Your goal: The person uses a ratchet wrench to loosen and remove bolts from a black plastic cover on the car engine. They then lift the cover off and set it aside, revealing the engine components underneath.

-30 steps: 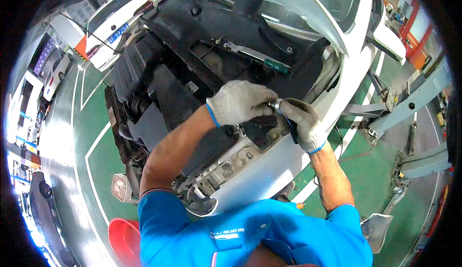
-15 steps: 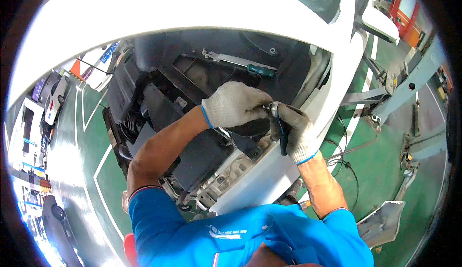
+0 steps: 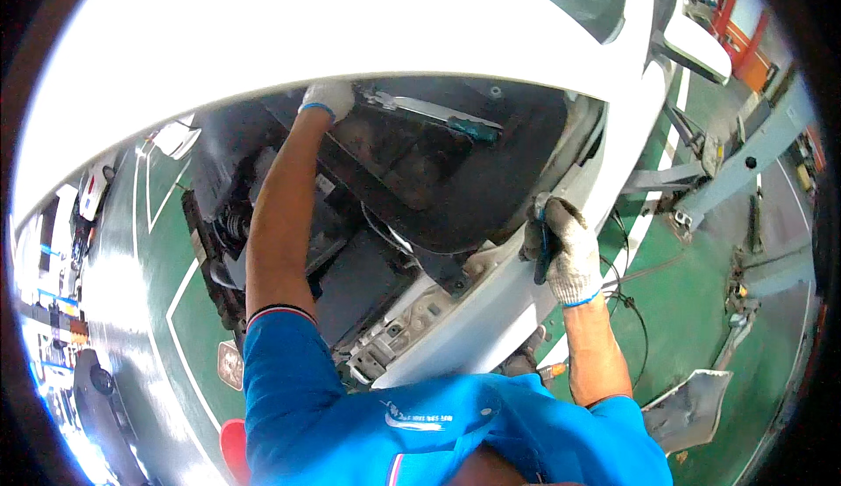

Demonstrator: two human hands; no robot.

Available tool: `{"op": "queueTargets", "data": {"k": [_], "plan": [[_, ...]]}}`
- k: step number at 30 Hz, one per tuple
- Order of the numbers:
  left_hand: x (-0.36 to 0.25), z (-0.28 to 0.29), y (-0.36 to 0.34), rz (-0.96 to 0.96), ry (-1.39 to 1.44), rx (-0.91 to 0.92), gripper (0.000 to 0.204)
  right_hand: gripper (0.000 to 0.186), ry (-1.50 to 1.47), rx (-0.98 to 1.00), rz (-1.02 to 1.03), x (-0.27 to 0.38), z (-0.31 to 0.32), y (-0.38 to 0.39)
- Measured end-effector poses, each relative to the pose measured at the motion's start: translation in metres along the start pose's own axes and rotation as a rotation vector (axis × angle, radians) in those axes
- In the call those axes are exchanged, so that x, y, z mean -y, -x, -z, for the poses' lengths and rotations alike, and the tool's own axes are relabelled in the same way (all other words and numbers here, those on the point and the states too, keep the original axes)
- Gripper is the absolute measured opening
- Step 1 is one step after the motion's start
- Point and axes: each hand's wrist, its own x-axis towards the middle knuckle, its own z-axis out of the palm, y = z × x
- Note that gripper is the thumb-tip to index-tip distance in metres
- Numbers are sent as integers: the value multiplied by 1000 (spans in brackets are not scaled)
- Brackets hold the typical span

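Note:
My right hand (image 3: 571, 254), in a dirty white work glove with a blue cuff, is closed around a ratchet wrench (image 3: 544, 239). Its round metal head points up and its dark handle runs down past the palm, over the white fender (image 3: 491, 324). My left hand (image 3: 328, 99), gloved the same way, reaches deep into the engine bay under the raised white hood (image 3: 350, 22); its fingers are hidden there. Just right of that hand lies a long silver wrench with a dark green handle (image 3: 474, 128). Beneath my left forearm is a dark, flat-topped engine bay part (image 3: 359, 280).
The hood's edge arches close above my left hand. At right stand a grey lift post (image 3: 745, 166) and its arm (image 3: 657, 178). Black cables (image 3: 644, 311) and a loose panel (image 3: 692, 412) lie on the green floor. A red object (image 3: 233, 451) is at lower left.
My left hand has left the ratchet's head and stretched forward and left, in under the hood. The right hand, with the ratchet, has moved slightly right and down.

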Motion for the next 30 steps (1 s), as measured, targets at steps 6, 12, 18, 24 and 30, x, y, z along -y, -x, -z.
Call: {"op": "queueTargets", "data": {"k": [6,12,18,24,30], "plan": [[-90,36,38,50,3,29,52,32,9,-60,5,6,-2,7],[-109,42,28,189,89,296,48,32,109,-20,-15,0,4,9],[-110,46,23,277,116,268,57,30,75,23,3,-2,1,7],[-94,71,80,412,1425,-60,38,31,115,35,34,-1,-4,6],[-157,93,195,138,1521,176,32,34,351,74,-118,20,-42,10]]}}
